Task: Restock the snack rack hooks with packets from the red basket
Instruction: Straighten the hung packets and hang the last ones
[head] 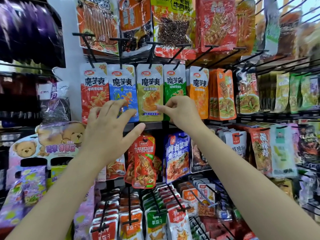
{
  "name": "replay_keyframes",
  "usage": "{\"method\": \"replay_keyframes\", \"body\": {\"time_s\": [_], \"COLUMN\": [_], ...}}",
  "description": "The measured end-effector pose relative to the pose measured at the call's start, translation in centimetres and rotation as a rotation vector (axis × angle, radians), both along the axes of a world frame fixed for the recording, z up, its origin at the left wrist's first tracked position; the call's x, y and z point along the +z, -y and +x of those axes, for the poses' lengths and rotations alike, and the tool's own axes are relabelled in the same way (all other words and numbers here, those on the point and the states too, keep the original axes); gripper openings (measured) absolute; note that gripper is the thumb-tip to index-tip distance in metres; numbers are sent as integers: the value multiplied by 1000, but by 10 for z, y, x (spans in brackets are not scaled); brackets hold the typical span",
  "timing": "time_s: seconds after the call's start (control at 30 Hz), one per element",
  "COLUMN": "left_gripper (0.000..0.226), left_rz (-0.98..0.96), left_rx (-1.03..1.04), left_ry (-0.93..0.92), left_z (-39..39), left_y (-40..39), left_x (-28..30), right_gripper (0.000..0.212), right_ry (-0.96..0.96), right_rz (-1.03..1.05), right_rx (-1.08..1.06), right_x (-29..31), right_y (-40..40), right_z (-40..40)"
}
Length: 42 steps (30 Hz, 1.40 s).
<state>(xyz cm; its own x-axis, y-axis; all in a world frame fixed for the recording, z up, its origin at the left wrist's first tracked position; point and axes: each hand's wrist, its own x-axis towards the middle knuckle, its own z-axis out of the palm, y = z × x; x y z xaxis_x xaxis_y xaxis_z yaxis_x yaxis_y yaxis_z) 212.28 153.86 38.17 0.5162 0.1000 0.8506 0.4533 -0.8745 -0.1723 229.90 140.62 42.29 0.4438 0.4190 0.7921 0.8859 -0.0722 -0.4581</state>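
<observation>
Reaching up to the middle row, we spread our left hand point(110, 125) open over the blue packet point(123, 91), while our right hand point(180, 111) seemingly pinches the olive packet point(150, 91)'s lower edge. Light, crinkly, slippery foil; grip near the hook hole.

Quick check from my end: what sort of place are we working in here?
Most likely a shop's snack aisle. A rack of black hooks carries rows of hanging packets, many deep and sorted by colour, and a bear display stands at the side. Both hands reach toward the middle row.
</observation>
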Motion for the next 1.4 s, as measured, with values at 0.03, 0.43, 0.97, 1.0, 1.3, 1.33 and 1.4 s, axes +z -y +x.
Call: {"method": "replay_keyframes", "body": {"time_s": [0.03, 0.43, 0.97, 1.0, 1.3, 1.33, 1.4], "left_gripper": [72, 55, 63, 64, 42, 40, 36], "left_rz": [-1, 108, 112, 88, -61, -85, -278], "left_rx": [-19, -326, -185, -196, -531, -562, -698], "left_ry": [12, -69, -161, -171, 193, 220, 216], "left_z": [1, 113, 141, 139, 79, 75, 76], "left_y": [3, 94, 107, 109, 131, 133, 141], "left_x": [0, -5, -16, -15, 26, 29, 34], "right_gripper": [40, 26, 55, 55, 21, 19, 14], "right_ry": [10, 15, -8, -6, 168, 166, 144], "right_rz": [3, 180, 11, 16, 477, 483, 441], "right_rx": [-1, -349, -373, -359, -254, -266, -249], "right_x": [0, -16, -33, -33, -7, -3, 3], "right_y": [2, 123, 122, 124, 210, 217, 221], "right_z": [0, 94, 121, 120, 92, 90, 92]}}
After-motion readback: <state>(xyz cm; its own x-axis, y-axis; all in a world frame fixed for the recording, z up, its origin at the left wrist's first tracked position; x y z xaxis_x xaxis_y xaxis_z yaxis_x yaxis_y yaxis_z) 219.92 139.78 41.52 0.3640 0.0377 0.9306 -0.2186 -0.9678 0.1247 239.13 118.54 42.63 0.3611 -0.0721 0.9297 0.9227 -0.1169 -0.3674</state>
